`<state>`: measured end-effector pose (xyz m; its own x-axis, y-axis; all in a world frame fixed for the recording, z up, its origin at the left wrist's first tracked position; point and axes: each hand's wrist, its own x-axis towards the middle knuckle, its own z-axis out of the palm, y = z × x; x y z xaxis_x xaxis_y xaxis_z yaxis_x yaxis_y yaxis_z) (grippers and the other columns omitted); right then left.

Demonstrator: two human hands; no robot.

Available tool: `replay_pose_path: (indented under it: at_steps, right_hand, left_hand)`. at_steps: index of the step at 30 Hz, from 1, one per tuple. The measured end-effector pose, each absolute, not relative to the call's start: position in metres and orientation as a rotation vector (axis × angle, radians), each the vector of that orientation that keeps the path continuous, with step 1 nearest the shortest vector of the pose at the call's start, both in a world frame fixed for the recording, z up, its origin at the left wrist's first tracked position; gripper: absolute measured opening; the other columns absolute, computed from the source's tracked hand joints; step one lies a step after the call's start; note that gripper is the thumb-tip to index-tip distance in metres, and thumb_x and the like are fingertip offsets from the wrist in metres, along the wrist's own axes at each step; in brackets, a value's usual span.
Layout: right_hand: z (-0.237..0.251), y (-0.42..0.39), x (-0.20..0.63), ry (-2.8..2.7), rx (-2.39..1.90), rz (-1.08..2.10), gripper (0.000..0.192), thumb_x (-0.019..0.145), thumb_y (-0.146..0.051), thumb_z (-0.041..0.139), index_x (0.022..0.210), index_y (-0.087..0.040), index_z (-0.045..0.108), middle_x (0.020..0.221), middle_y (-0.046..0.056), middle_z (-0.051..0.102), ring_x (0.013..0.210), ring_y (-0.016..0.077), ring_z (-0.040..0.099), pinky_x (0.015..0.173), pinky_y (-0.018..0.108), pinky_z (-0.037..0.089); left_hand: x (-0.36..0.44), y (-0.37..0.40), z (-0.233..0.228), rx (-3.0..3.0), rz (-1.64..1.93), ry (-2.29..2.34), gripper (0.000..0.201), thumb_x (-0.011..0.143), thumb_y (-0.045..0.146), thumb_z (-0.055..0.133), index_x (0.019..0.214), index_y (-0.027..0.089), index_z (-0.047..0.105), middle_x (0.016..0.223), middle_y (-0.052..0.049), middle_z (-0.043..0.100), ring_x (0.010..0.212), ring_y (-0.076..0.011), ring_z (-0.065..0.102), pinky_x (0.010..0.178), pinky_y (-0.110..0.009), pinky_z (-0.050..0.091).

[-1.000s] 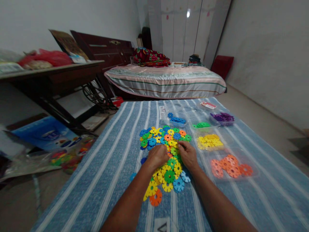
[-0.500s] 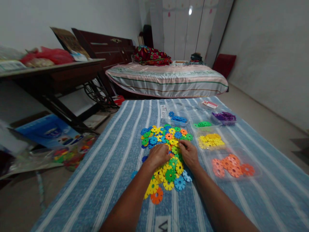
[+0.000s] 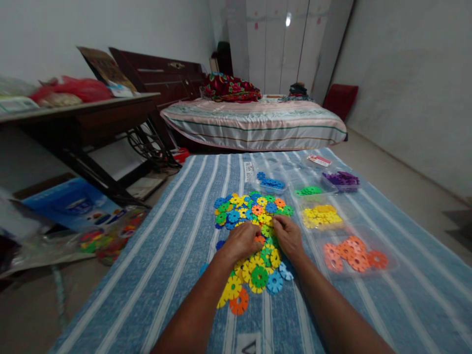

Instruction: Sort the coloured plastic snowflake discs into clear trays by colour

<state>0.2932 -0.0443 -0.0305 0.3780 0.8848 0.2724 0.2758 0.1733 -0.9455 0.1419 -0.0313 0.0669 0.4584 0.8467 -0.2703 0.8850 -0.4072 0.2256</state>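
Observation:
A mixed heap of notched plastic flower discs [image 3: 242,212] in yellow, green, blue and orange spreads over the striped cloth. My left hand [image 3: 241,241] rests over its middle, fingers curled down and closed; what they hold, if anything, is hidden. An orange disc [image 3: 260,240] lies beside those fingertips. At the heap's right side my right hand [image 3: 288,237] has thumb and fingers pinched together, close to a yellow disc; whether something is between them is too small to tell. Closer to me are a green disc [image 3: 259,277], a light blue disc [image 3: 275,282] and another orange disc [image 3: 239,301].
Clear plastic boxes on the right hold sorted discs: orange discs [image 3: 358,253], yellow discs [image 3: 321,216], green discs [image 3: 309,191], blue discs [image 3: 272,183] and purple discs [image 3: 341,179]. A small card [image 3: 319,161] lies behind them. Beyond stands a bed [image 3: 254,123]; a sewing-machine table [image 3: 110,104] is left.
Both hands stay nearly in place over the heap. The left fingers have shifted slightly, and more of the orange disc beside them shows. The view has tilted a little.

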Motion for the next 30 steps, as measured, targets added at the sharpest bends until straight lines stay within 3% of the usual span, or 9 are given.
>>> replay_pose_path:
  at_steps: [10,15,21,24,30]
  right_hand:
    - [-0.029,-0.044,0.292,-1.141,-1.354,0.590,0.029,0.082,-0.041,0.055,0.084,-0.020,0.074,0.083,0.005,0.073,0.080,0.0218,0.065,0.078,0.035,0.051]
    - [-0.031,-0.043,0.292,-1.139,-1.358,0.604,0.029,0.082,-0.042,0.055,0.085,-0.020,0.074,0.084,0.005,0.073,0.081,0.0224,0.066,0.079,0.036,0.051]
    - [-0.032,-0.042,0.292,-1.148,-1.363,0.591,0.027,0.083,-0.040,0.055,0.084,-0.020,0.074,0.085,0.005,0.073,0.081,0.0218,0.066,0.079,0.035,0.050]
    - [-0.031,-0.042,0.291,-1.151,-1.361,0.583,0.027,0.083,-0.039,0.055,0.084,-0.020,0.074,0.086,0.005,0.074,0.083,0.0222,0.066,0.080,0.036,0.050]
    - [-0.027,-0.043,0.290,-1.174,-1.351,0.552,0.026,0.084,-0.036,0.054,0.082,-0.020,0.074,0.084,0.005,0.074,0.082,0.0217,0.067,0.079,0.035,0.051]
  left_hand:
    - [0.139,-0.028,0.057,2.421,-0.160,1.486,0.020,0.075,0.025,0.064,0.094,0.022,0.066,0.101,-0.005,0.069,0.094,-0.0223,0.065,0.074,-0.028,0.045]
    - [0.139,-0.029,0.057,2.404,-0.144,1.507,0.027,0.073,0.027,0.066,0.099,0.023,0.067,0.103,-0.005,0.070,0.097,-0.0236,0.065,0.077,-0.029,0.045]
    - [0.133,-0.025,0.055,2.150,0.059,1.501,0.009,0.066,0.025,0.070,0.070,0.018,0.066,0.071,0.001,0.065,0.070,-0.0151,0.059,0.060,-0.024,0.037]
    - [0.124,-0.019,0.053,1.985,0.236,1.390,0.013,0.066,0.024,0.066,0.058,0.017,0.059,0.058,0.004,0.056,0.058,-0.0106,0.050,0.055,-0.023,0.033]
    - [0.122,-0.011,0.065,1.775,0.534,1.357,0.018,0.064,0.029,0.064,0.055,0.016,0.056,0.048,0.005,0.051,0.049,-0.0089,0.043,0.049,-0.021,0.031]
